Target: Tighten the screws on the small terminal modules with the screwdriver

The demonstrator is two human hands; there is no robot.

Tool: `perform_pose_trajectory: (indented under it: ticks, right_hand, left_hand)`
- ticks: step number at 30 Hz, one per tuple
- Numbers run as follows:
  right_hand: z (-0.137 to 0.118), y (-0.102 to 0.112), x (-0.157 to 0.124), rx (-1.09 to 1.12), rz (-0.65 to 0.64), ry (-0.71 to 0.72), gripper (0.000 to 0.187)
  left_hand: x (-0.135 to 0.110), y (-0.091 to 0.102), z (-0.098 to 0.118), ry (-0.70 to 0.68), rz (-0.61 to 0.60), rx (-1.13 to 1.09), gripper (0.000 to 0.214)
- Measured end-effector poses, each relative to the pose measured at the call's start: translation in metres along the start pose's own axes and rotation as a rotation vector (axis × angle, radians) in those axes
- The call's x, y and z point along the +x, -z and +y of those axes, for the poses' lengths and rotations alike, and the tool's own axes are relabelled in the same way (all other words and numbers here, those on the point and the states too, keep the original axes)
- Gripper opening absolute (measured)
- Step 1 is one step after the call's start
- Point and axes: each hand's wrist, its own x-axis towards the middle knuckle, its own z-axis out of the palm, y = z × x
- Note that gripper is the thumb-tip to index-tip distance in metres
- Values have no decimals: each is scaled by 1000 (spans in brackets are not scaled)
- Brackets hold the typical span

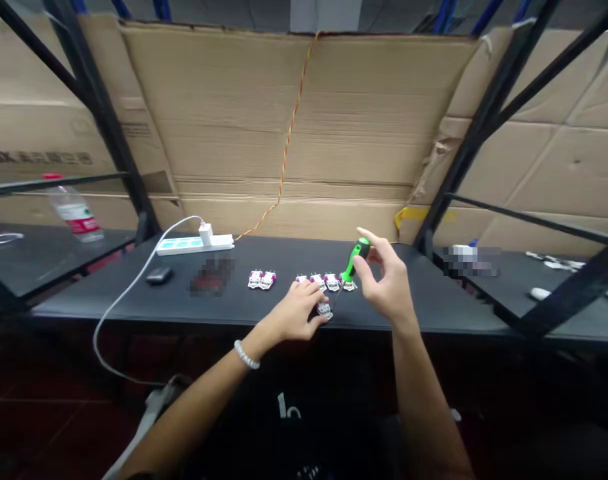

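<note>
Clock reference: centred on the white piece at the left hand, 12 pointing away from the wearer.
Left hand (298,313): narrow, thumb and fingers closed about a small white piece (325,311) near the front edge of the tabletop (434,303).
Right hand (385,273): at 2 o'clock, thumb and fingers around the handle of a green-and-black screwdriver (355,261).
Screwdriver pose: handle at 1 o'clock, tilted; thin shaft runs down toward the white piece. Tip contact: cannot tell.
Row of white-and-purple units (333,282): side by side, from 11 to about 1 o'clock, just beyond the left fingers.
Separate pair (262,279): at 10 o'clock.
Power strip (184,245): farther out at 10 o'clock, white charger (206,233) plugged in.
White piece, handling (judged): light, stiff, small enough to skid under tool pressure; best pinched by its sides, keeping fingertips off the shaft's line.
Screwdriver, handling (judged): light, rigid; thick handle offers the surer hold.
</note>
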Motion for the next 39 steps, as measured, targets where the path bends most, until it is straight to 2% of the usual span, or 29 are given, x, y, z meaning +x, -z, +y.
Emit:
perform_pose_trajectory:
  ticks: [3, 8, 14, 19, 21, 25, 30, 32, 36, 39]
  right_hand:
    - [0, 1, -1, 89, -49, -15, 48]
    - [-4, 1, 1, -96, 59, 21, 42]
    - [-1, 2, 0, 97, -57, 0, 51]
    - [-5, 2, 1, -85, 63, 41, 45]
    - [-4, 2, 1, -81, 47, 39, 47]
    - [-2, 3, 0, 69, -39, 28, 50]
    - [-5, 2, 1, -78, 58, 50, 44]
    - [-5, 2, 0, -84, 38, 39, 46]
    - [-2, 3, 0, 58, -45, 22, 50]
    - [-3, 3, 1, -7, 4, 35, 49]
  left_hand:
    - [0, 0, 1, 5, -3, 8, 25]
    - [0, 0, 0, -1, -4, 4, 24]
    - [0, -1, -1, 6, -1, 3, 26]
    - [0, 0, 0, 6, -2, 0, 26]
    - [0, 1, 0, 5, -2, 0, 26]
    - [0, 1, 0, 8, -6, -7, 23]
    - [0, 1, 0, 4, -1, -7, 24]
    - [0, 1, 0, 6, 6, -7, 24]
    - [0, 1, 0, 6, -4, -1, 24]
    - [0, 1, 1, 1, -6, -1, 24]
